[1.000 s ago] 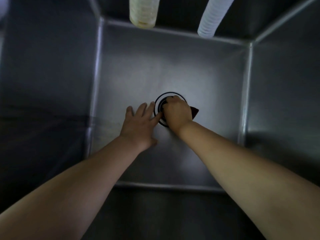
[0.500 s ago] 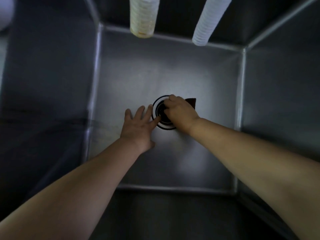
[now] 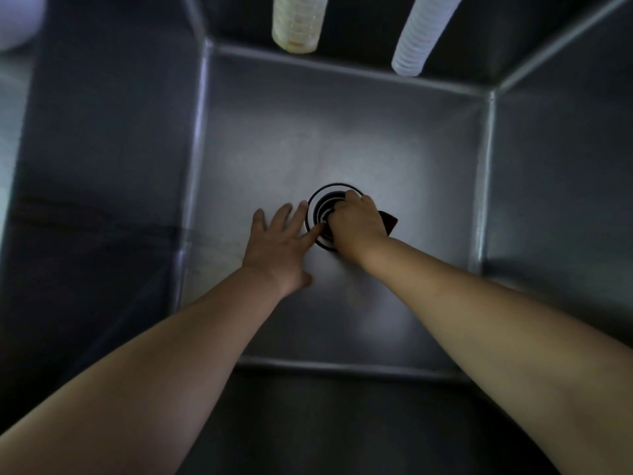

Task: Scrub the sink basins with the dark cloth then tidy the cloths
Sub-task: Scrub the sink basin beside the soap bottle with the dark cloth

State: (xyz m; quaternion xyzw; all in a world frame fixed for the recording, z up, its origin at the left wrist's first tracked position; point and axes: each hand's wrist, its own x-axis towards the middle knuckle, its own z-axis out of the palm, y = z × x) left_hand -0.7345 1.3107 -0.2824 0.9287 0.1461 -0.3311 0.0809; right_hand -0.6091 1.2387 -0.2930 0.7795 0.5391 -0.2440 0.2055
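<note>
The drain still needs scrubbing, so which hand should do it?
Probably the right hand. It already grips the dark cloth and sits on the drain. The left hand lies flat beside it with straight fingers, holding nothing.

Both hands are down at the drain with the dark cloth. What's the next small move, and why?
Probably keep the right hand working the dark cloth around the drain ring. That hand sits on the drain, only a cloth corner showing beside it, while the left hand lies flat on the basin floor with a fingertip at the ring. The ring's left side is uncovered.
</note>
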